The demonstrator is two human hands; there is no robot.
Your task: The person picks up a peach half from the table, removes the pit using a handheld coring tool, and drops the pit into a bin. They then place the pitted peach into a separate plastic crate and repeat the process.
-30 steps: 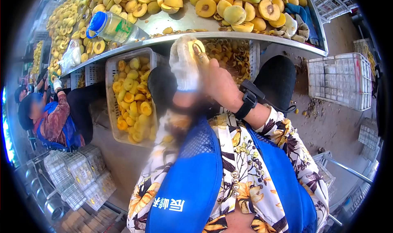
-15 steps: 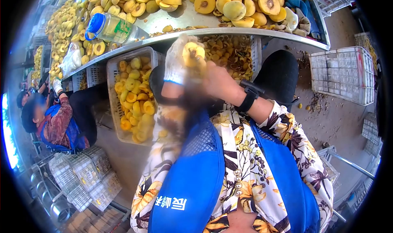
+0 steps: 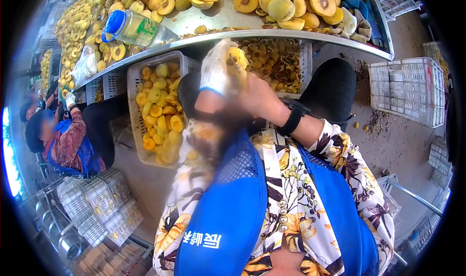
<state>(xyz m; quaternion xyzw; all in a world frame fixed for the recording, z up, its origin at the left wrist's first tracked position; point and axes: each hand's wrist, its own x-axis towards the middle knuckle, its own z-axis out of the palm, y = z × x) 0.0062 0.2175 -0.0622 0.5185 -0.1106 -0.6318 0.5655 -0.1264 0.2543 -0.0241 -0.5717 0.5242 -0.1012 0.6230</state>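
White-gloved left hand: I see it curled around a yellow fruit piece, which lies at that hand's right side, facing the bare right hand; left is nearer, in contact; right sits just beside, lower in view, bent inward, though blur keeps me from telling what, if anything, it pinches; the fruit's long axis seems to run from the far side back toward the right hand, a loose reading. Edges: metal table rim just beyond the left hand; fruit crate leftward; scrap crate under the table; right knee rightward; I judge the most room lies toward the blue apron.
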